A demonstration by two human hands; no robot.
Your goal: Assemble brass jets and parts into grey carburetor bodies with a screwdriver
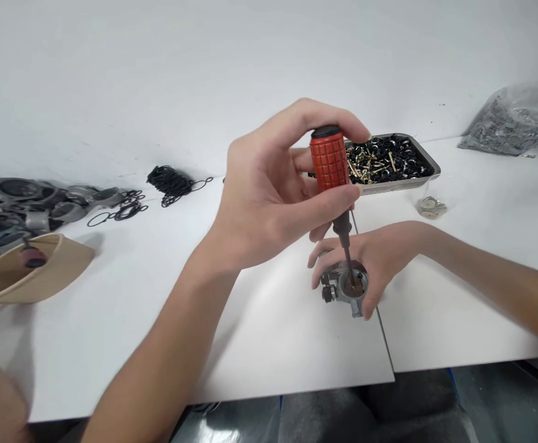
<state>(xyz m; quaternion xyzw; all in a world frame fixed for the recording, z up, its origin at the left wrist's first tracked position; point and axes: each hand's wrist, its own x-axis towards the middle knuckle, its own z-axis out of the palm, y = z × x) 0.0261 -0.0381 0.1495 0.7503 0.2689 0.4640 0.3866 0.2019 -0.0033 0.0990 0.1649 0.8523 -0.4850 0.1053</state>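
Note:
My left hand (269, 191) is closed round the red ribbed handle of a screwdriver (330, 161), held upright. Its dark shaft runs down into the round opening of a small grey metal part (345, 288) standing on the white table (135, 320). My right hand (380, 258) comes in from the right and grips that metal part from behind, fingers curled round its sides. The tip of the screwdriver rests on a brownish piece inside the opening.
A metal tray (430, 175) of brass screws and black rings sits behind the hands. Black O-rings (170, 181) and a pile of grey metal housings (29, 203) lie at left, beside a tan cap brim (42, 267). A clear bag of grey parts (513, 123) lies at far right. A small bagged piece (431, 207) lies near the tray.

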